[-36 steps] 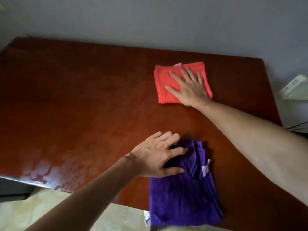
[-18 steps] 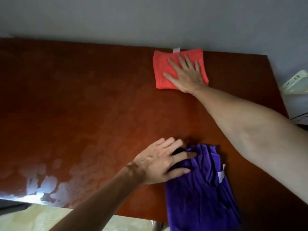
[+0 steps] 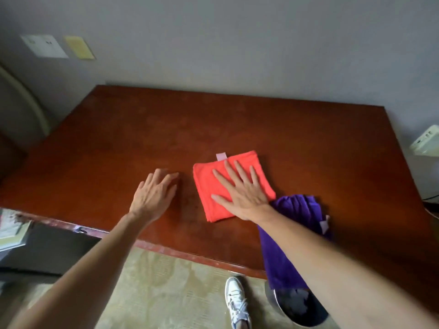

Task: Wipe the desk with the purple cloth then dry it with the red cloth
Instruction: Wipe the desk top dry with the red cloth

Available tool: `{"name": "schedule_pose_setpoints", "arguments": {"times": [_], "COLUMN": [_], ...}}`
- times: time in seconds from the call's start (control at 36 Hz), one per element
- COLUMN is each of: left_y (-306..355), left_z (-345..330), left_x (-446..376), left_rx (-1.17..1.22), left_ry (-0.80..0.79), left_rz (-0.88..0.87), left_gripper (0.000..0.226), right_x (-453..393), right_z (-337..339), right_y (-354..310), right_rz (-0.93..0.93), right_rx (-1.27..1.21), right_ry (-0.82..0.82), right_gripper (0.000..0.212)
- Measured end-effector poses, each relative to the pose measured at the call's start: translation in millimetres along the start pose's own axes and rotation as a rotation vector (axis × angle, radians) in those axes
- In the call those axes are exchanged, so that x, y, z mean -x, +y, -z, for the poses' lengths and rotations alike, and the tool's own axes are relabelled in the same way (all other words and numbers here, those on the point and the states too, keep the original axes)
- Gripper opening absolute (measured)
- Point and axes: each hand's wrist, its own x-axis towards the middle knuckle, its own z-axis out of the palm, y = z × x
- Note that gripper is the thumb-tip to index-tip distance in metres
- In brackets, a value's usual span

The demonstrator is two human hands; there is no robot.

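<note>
My right hand (image 3: 240, 194) lies flat with spread fingers on the folded red cloth (image 3: 209, 186), pressing it onto the brown desk (image 3: 142, 138) near the middle front. The purple cloth (image 3: 297, 210) lies crumpled just right of the red cloth, partly under my right forearm, and hangs over the desk's front edge. My left hand (image 3: 154, 195) rests on the bare desk left of the red cloth, fingers loosely bent, holding nothing.
A metal bin (image 3: 297, 307) stands on the floor under the hanging purple cloth, beside my white shoe (image 3: 236, 300). A white device (image 3: 426, 141) sits off the desk's right side. Papers (image 3: 11, 229) lie lower left. The wall runs behind the desk.
My right hand has slid the red cloth from the far edge back toward the front. My left hand has left the purple cloth and now rests on bare desk. The view has pulled back.
</note>
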Motion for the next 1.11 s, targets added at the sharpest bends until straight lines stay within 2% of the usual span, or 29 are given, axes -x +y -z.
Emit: {"name": "schedule_pose_setpoints", "arguments": {"times": [0.17, 0.25, 0.33, 0.42, 0.47, 0.53, 0.64, 0.75, 0.94, 1.11], "left_y": [-12.3, -19.7, -27.9, -41.0, -48.8, -48.3, -56.9, -61.1, -63.2, -66.4], "left_z": [-7.5, -13.4, -17.5, -19.1, -25.7, -30.2, -40.0, -46.7, -51.1, -44.0], "left_x": [-22.2, -47.3, -72.5, -90.7, -96.3, -89.6, -88.4, -94.7, -96.1, -98.8], "left_rx": [0.024, 0.011, -0.033, -0.024, 0.056, 0.107, 0.125, 0.111, 0.138, 0.28], "left_ry": [-0.022, -0.02, -0.032, -0.057, -0.085, -0.039, 0.006, 0.038, 0.037, -0.022], "left_rz": [-0.043, -0.064, -0.106, -0.144, -0.149, -0.165, -0.2, -0.235, -0.245, -0.227], "left_gripper": [0.043, 0.05, 0.056, 0.058, 0.056, 0.052, 0.049, 0.05, 0.05, 0.053], "right_x": [13.8, -4.8, -48.0, -104.9, -146.4, -179.2, -241.5, -273.0, -260.3, -190.6], "right_z": [-13.9, -10.6, -1.4, 5.9, 9.7, 20.1, 31.1, 37.0, 29.7, 11.9], "right_y": [-17.0, -11.3, 3.0, 25.1, 44.4, 67.0, 107.7, 126.4, 114.9, 44.3], "right_rz": [0.045, 0.004, -0.117, -0.261, -0.348, -0.409, -0.498, -0.562, -0.564, -0.461], "right_rx": [-0.025, -0.05, -0.055, -0.062, -0.054, -0.058, -0.083, -0.084, -0.068, -0.045], "right_ry": [0.111, 0.126, 0.069, 0.095, 0.108, 0.101, 0.045, 0.06, 0.023, 0.047], "right_gripper": [0.076, 0.077, 0.083, 0.089, 0.085, 0.078, 0.076, 0.076, 0.069, 0.069]}}
